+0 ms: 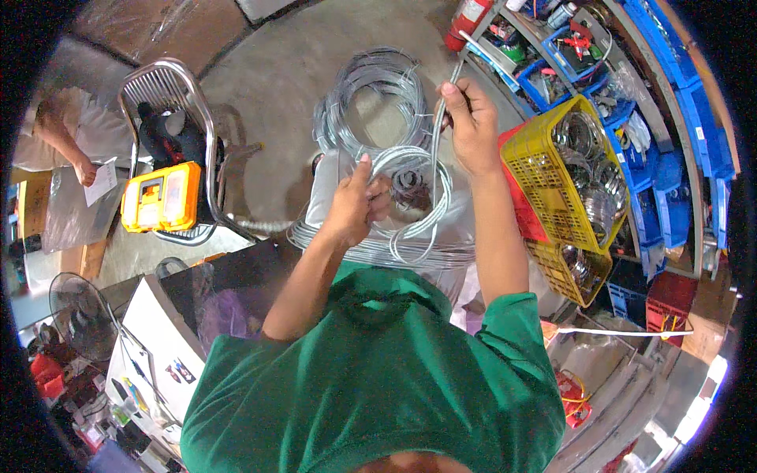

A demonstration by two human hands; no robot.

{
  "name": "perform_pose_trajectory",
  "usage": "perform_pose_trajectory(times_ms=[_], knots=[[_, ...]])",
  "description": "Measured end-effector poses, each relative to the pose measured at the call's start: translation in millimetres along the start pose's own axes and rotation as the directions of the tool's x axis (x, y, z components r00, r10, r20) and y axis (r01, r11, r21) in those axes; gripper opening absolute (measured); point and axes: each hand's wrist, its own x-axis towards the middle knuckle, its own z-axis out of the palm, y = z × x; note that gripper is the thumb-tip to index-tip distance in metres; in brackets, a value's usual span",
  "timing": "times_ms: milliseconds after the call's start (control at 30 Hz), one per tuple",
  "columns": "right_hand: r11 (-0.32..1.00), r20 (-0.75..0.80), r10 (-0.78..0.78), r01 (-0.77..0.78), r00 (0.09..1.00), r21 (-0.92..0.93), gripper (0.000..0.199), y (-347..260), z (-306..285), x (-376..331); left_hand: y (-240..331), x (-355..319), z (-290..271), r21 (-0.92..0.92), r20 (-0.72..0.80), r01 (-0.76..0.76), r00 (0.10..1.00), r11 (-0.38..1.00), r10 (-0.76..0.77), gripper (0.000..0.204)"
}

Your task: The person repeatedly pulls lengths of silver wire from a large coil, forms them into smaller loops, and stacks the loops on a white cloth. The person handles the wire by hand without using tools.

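Coil of grey cable (446, 195) is hanging in front of green shirt (378, 363); left hand (356, 203) is grasping it, right hand (474, 126) is pinching its raised strand (436, 142); larger wire coil (334, 106) is lying beyond.

Can't actually read any text here, tbh. There's a pale label (474, 9) on the red extinguisher (457, 38), small white tags (699, 132) on the blue bins (692, 98) and faint marks on the paper (100, 183), all too small or blurry.
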Motion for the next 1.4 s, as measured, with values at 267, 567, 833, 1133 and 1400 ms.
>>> perform_pose_trajectory(times_ms=[267,567,833,1133,1400], knots=[[0.882,0.369,-0.112,0.263,0.923,-0.39,0.024,-17.9,20.4,-19.8,3.0,0.0,-1.5,-0.021,0.075,-0.045,0.996,0.999,0.046,0.05],[0.9,0.472,-0.02,0.221,0.881,-0.375,0.021,-13.6,29.7,-41.8,0.2,10.2,11.3,-0.01,-0.181,-0.213,0.961,0.977,0.208,0.047],[0.974,0.472,0.127,-0.019,0.872,-0.227,0.014,-5.0,26.8,-41.8,-1.6,11.1,-19.7,0.357,-0.067,-0.298,0.937,0.886,0.342,0.05],[0.929,0.526,0.017,0.181,0.85,-0.322,0.018,-7.8,28.9,-33.4,-3.3,23.8,-16.1,-0.099,0.137,-0.174,0.973,0.98,0.187,0.048],[0.866,0.122,0.065,0.005,0.99,-0.5,0.023,7.9,12.1,-69.7,9.9,20.6,-24.1,-0.262,0.131,-0.318,0.924,0.911,0.36,0.051]])
